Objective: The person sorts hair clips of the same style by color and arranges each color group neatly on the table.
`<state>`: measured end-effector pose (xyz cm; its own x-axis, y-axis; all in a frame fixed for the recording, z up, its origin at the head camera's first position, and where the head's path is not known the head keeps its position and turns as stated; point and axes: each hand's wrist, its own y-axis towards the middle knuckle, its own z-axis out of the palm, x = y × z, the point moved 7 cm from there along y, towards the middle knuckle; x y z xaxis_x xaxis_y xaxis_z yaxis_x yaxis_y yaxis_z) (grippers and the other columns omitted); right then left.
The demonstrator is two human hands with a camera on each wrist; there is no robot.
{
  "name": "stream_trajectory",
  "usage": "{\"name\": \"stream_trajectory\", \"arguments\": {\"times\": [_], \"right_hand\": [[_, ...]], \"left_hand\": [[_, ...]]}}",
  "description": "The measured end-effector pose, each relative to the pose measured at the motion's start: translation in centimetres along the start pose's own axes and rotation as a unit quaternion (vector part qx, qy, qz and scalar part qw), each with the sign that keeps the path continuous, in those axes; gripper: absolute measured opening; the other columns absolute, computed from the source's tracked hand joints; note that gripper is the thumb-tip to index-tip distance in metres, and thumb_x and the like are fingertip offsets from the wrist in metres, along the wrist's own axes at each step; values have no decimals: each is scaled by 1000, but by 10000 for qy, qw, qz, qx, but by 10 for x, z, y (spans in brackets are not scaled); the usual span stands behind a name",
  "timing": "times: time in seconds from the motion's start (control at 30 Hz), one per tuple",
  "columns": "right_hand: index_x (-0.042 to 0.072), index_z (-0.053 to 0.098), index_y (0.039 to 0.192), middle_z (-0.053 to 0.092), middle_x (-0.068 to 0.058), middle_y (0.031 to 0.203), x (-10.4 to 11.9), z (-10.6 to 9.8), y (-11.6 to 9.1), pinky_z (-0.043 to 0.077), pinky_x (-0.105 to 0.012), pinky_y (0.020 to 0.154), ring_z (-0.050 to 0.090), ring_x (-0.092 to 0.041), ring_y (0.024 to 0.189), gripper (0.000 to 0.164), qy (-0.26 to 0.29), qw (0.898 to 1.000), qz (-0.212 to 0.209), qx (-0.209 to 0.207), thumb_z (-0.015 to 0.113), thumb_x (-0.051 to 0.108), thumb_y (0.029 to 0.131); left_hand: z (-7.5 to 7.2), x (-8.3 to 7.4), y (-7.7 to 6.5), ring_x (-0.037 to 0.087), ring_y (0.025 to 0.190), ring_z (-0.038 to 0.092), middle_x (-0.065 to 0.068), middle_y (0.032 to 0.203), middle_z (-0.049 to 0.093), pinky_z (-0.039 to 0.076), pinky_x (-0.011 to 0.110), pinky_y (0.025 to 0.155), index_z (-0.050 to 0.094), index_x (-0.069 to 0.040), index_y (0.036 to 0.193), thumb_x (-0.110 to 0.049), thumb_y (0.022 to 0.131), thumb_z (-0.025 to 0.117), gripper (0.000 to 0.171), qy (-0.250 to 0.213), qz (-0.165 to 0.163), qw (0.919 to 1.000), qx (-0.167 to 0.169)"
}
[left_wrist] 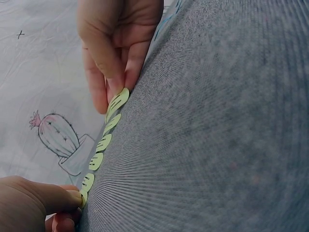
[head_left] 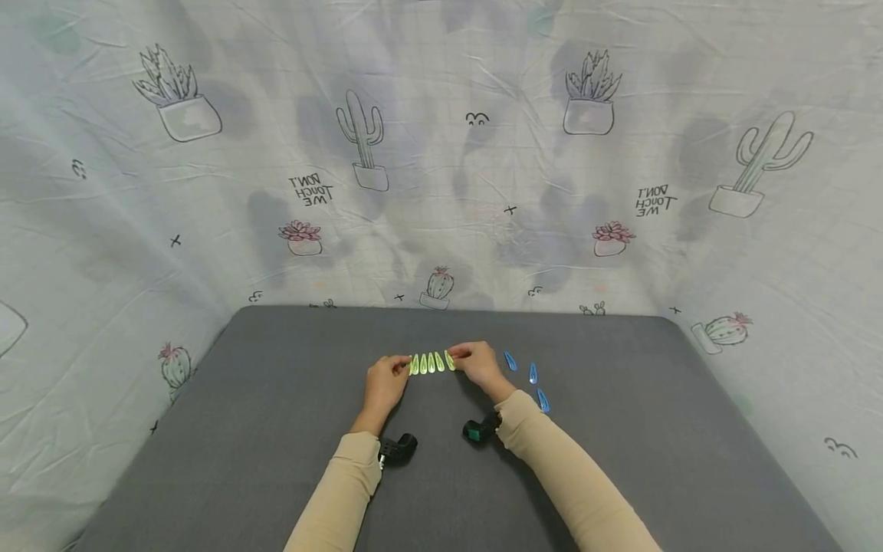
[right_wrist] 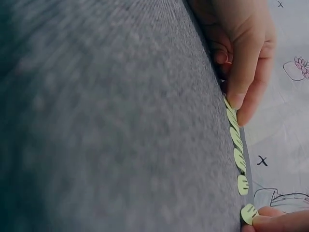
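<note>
Several yellow-green snap hair clips [head_left: 431, 363] lie side by side in a short row on the grey table. At the row's left end my left hand [head_left: 386, 381] pinches the outermost clip [left_wrist: 84, 198] between thumb and fingers. My right hand [head_left: 478, 362] pinches the clip at the right end [right_wrist: 249, 213], which sits a little apart from its neighbour. In the left wrist view, the right fingertips come down on that clip's upper end. Three blue snap hair clips [head_left: 533, 373] are scattered to the right of my right hand, the nearest one beside my forearm.
The grey table [head_left: 310, 475] reaches back to a white cloth [head_left: 441, 153] printed with cacti, which also hangs at both sides. A black wrist camera [head_left: 398, 450] is strapped to the left wrist, another camera [head_left: 480, 429] to the right.
</note>
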<state>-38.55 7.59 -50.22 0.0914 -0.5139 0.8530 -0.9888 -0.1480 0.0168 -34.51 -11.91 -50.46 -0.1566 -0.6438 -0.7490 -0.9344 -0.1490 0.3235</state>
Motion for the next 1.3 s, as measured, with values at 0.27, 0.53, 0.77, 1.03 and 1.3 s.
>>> {"name": "stream_trajectory", "arguments": {"times": [0.27, 0.53, 0.77, 1.03, 1.3], "right_hand": [[5, 74, 100, 71, -10, 93, 6, 4, 0, 53, -32, 68, 66, -23, 85, 18, -398, 9987, -52, -314, 64, 2, 86], [4, 74, 100, 71, -11, 92, 15, 6, -3, 50, -31, 64, 64, -23, 80, 23, -973, 9932, -411, -482, 60, -1, 83], [4, 72, 104, 69, -11, 95, 13, 3, -5, 48, -30, 63, 63, -24, 84, 23, -596, 9968, -280, -449, 58, 1, 86], [3, 68, 112, 68, -13, 104, 11, -17, -17, 52, -36, 73, 64, -29, 96, 25, -218, 9983, -342, -420, 61, 8, 88], [2, 63, 121, 66, -14, 114, -2, -53, -32, 51, -40, 84, 62, -30, 105, 33, 29, 9986, -280, -458, 63, 11, 89]], "left_hand": [[-1, -1, -1, 15, 64, 49, 5, 73, 58, 40, 31, 61, 74, -5, 94, -7, 84, 67, 13, 61, 21, 10000, 0], [-1, -1, -1, 15, 64, 49, 5, 73, 58, 40, 30, 62, 74, -6, 95, -7, 84, 67, 13, 70, -13, 10000, 26], [-1, -3, -1, 15, 64, 50, 6, 72, 59, 41, 31, 61, 74, -5, 94, -6, 83, 67, 13, 46, 39, 10000, -10], [-1, -1, -1, 17, 67, 53, 7, 76, 61, 43, 33, 62, 73, -4, 96, -7, 85, 67, 14, -43, -51, 10000, -54], [-2, -5, -1, 18, 72, 58, 7, 82, 63, 47, 35, 67, 72, -5, 101, -8, 86, 64, 17, -273, -47, 9992, -275]]}}
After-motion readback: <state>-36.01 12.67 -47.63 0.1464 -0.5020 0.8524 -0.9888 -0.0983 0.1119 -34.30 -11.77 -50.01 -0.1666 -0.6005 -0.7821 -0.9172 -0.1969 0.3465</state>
